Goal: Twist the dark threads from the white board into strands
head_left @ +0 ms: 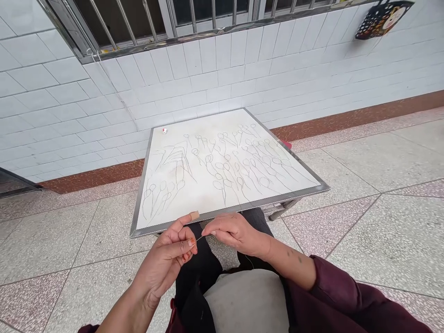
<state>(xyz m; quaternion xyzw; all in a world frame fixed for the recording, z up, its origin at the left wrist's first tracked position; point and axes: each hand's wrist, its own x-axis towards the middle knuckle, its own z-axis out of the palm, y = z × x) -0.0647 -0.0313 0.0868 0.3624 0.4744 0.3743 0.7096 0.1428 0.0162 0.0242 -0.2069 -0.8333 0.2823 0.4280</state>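
Observation:
My left hand (176, 247) pinches a thin wire (199, 238) between thumb and fingers, its index finger raised with a tan wrapping on the tip. Close by on the right, my right hand (237, 233) grips the same wire between thumb and forefinger. A short stretch of wire shows between the two hands, and a thin strand hangs below my right hand. Both hands are over my lap at the near edge of a white table (204, 196). Many thin wire pieces, several with round loops at one end, lie spread over the table top.
A small white and red object (164, 131) sits at the table's far left corner. Behind stands a white tiled wall (208, 88) with a barred window (194, 16). A patterned bag (381, 21) hangs at upper right. Something red shows past the table's right edge.

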